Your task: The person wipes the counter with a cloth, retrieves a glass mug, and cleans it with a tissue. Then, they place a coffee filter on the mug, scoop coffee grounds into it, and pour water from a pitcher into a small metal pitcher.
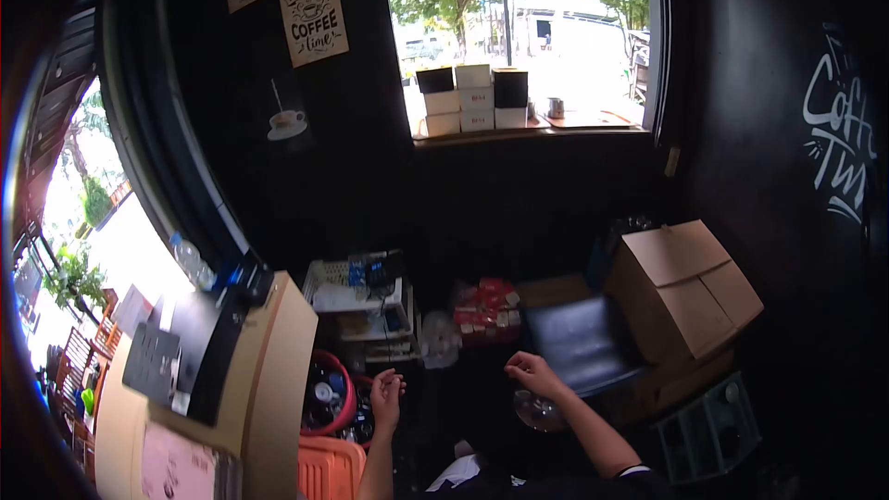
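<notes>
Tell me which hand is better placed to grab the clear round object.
Right, probably. The right hand is closest to the clear round object; the left hand is farther, beside the red hoop.

Lighting, picture quality: we log a dim, black-walled room lit by daylight from the rear window [519, 28] and the left opening [93, 213] — both blown out white. Floor deep in shadow; right hand [530, 372] slightly soft. Fisheye bending and dark vignette at edges.

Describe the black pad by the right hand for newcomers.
Find the big brown cardboard box on the right. Against its left side lies a glossy square pad, beside the right hand. It alone is flat and black; neighbours are brown cardboard.
</notes>
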A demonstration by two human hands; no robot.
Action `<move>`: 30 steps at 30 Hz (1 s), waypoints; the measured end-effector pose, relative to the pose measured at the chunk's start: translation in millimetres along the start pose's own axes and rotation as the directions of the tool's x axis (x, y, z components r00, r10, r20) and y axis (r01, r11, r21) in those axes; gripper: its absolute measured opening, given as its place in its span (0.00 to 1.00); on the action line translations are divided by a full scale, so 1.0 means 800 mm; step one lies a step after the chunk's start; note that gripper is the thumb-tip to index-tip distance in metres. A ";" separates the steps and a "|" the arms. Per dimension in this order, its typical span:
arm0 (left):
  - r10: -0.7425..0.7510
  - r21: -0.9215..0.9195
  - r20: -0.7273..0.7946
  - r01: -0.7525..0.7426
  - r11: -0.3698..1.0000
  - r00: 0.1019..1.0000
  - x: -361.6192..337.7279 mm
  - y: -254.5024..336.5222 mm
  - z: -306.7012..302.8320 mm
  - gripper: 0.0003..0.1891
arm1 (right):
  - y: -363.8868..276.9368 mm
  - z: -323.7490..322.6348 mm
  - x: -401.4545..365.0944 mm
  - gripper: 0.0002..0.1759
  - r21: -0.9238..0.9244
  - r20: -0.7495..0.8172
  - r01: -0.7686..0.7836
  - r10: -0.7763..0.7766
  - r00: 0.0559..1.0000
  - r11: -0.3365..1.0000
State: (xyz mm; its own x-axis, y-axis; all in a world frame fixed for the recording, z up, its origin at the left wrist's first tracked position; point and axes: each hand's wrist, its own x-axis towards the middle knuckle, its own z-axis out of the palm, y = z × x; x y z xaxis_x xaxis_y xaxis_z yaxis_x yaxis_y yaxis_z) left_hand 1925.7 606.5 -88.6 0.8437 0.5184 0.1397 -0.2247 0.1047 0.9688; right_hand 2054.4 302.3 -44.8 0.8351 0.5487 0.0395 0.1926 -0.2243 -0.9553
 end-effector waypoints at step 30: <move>0.785 0.577 0.451 -0.810 0.106 0.424 0.829 0.279 0.475 0.33 | -0.337 -0.363 0.816 0.26 -0.906 -0.117 0.258 -0.786 0.607 0.335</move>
State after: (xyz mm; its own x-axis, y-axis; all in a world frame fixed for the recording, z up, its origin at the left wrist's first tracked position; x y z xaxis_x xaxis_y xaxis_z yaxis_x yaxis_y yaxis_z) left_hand 2620.2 651.1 298.4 0.4013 -0.0806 0.9124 -0.4251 -0.8987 0.1076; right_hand 2697.7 486.8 323.5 0.4164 0.4150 0.8090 0.7469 -0.6635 -0.0440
